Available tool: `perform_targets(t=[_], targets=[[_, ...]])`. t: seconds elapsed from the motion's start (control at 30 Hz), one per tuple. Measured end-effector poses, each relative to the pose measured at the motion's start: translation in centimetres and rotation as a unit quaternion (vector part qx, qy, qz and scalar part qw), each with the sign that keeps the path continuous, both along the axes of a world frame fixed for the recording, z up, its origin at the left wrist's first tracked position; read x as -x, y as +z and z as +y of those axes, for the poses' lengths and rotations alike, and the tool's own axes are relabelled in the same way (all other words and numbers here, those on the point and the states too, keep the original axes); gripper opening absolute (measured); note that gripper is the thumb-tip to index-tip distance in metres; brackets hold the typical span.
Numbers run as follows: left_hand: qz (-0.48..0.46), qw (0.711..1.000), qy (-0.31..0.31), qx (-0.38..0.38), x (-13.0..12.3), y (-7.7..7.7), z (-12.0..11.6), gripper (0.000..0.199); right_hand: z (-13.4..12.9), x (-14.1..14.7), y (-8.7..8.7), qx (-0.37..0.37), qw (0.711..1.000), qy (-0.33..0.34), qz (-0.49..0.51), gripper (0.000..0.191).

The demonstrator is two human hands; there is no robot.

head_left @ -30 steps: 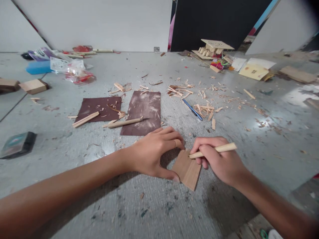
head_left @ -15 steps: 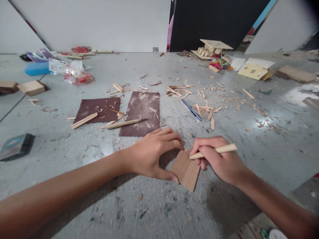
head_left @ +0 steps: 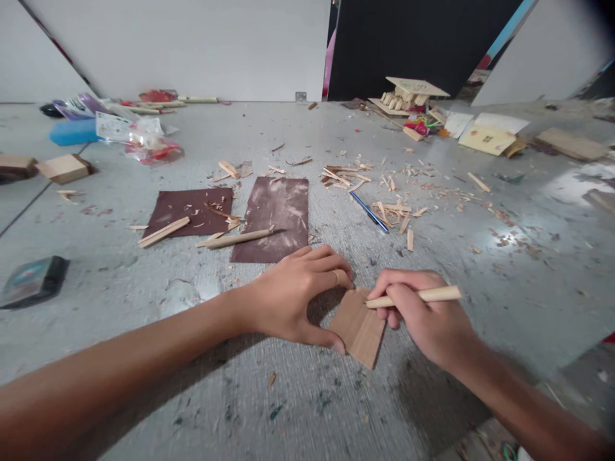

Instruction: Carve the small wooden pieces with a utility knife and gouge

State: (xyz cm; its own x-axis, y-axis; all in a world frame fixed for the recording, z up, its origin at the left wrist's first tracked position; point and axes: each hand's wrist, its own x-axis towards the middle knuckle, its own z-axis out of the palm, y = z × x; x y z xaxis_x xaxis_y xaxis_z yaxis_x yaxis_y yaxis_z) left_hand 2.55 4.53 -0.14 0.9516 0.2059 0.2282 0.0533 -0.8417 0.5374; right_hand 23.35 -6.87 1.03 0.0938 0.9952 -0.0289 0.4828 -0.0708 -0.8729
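Note:
A small flat piece of wood (head_left: 358, 330) lies on the grey work surface in front of me. My left hand (head_left: 302, 298) grips its left side, thumb at the near edge and fingers curled at the far corner. My right hand (head_left: 423, 314) is closed like a pen grip round a carving tool with a pale wooden handle (head_left: 439, 294). Its tip points left and rests at or just over the wood's upper right part; the blade is too small to make out. A second wooden-handled tool (head_left: 240, 237) lies across a brown sandpaper sheet (head_left: 283, 202).
Another sandpaper sheet (head_left: 189, 208) bears wood scraps and a stick (head_left: 164, 232). A blue pen (head_left: 369, 212) lies among shavings. At left are a dark box (head_left: 33, 282) and a wood block (head_left: 64, 168). A small wooden model (head_left: 408, 96) stands at back right.
My right hand and the carving tool have shifted slightly right and down, the tip moving a little across the wood. My left hand and the wood hold still.

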Motion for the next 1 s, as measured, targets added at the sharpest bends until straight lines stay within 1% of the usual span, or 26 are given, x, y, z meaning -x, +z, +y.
perform_targets(t=[0.2, 0.37, 0.5, 0.67, 0.83, 1.0], targets=[[-0.002, 0.999, 0.033, -0.038, -0.2, 0.1, -1.0, 0.061, 0.3, 0.1, -0.3, 0.037, 0.998, -0.020, 0.036, 0.026], [0.010, 0.994, 0.075, -0.073, -0.4, 0.4, -2.2, 0.065, 0.0, 0.3, -0.5, 0.020, 0.998, -0.042, 0.037, 0.028], [0.036, 0.988, 0.118, -0.091, -0.7, 0.7, -3.5, 0.061, -0.5, 0.7, -0.6, 0.006, 0.997, -0.071, 0.043, 0.027], [0.044, 0.981, 0.160, -0.103, -1.0, 0.8, -4.7, 0.056, -1.0, 1.1, -1.1, 0.003, 0.992, -0.116, 0.053, 0.026], [0.054, 0.977, 0.174, -0.109, -1.0, 0.8, -5.3, 0.056, -1.3, 1.5, -1.1, -0.022, 0.991, -0.127, 0.037, 0.027], [0.057, 0.975, 0.182, -0.118, -0.9, 0.7, -5.8, 0.060, -1.3, 1.7, -0.9, 0.000, 0.989, -0.137, 0.057, 0.025]])
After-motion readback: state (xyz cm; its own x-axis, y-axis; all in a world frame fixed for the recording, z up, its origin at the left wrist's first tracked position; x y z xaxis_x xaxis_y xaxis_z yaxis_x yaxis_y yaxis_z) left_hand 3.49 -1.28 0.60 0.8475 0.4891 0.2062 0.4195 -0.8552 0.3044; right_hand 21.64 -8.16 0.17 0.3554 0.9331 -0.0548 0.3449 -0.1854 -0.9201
